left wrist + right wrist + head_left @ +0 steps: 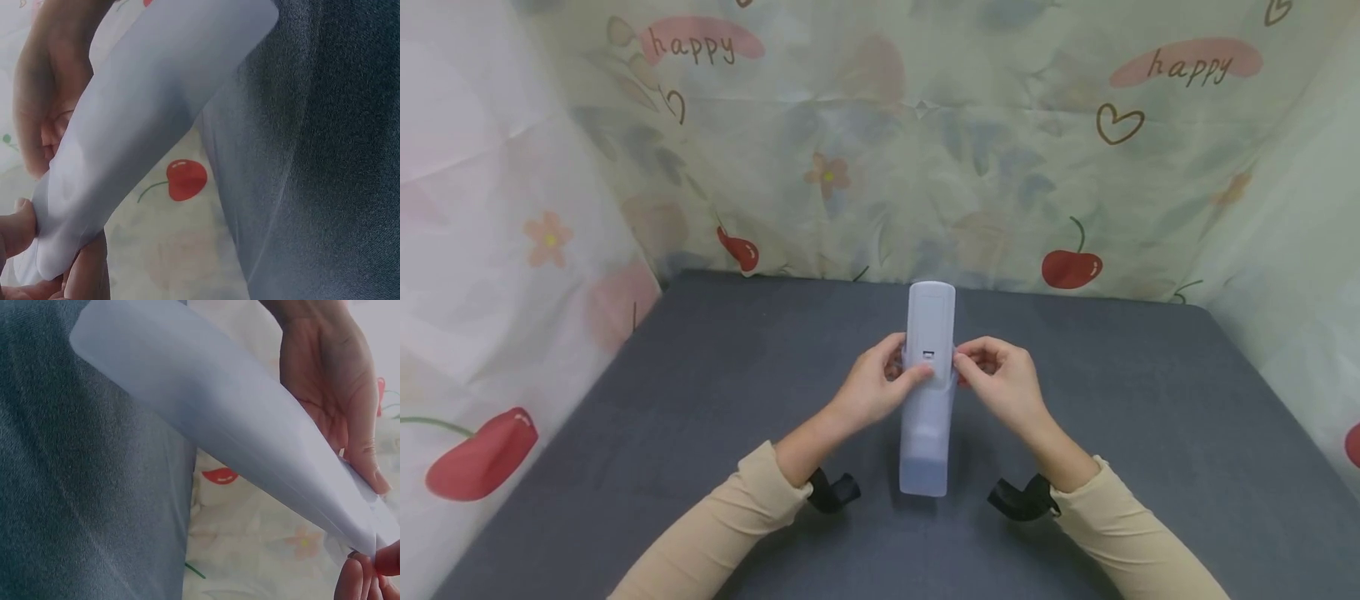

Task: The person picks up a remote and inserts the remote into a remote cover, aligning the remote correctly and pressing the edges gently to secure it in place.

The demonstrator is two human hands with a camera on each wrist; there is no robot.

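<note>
A long white remote control point(932, 321) is held up above the table, its flat face with a small latch mark turned to the head camera. Its lower part sits inside a translucent pale sleeve point(924, 446). My left hand point(871, 382) grips it from the left, thumb across the face near the latch. On the other side, my right hand point(1003, 379) pinches the edge of the sleeve between thumb and fingers. In the right wrist view, the sleeve point(206, 394) runs diagonally toward the right fingertips point(351, 578).
Below lies a dark grey table point(737, 358). A patterned curtain point(880, 167) with cherries and hearts encloses it at the back and sides. Black straps with curved mounts point(1022, 498) sit at both wrists, beside beige sleeves point(722, 525).
</note>
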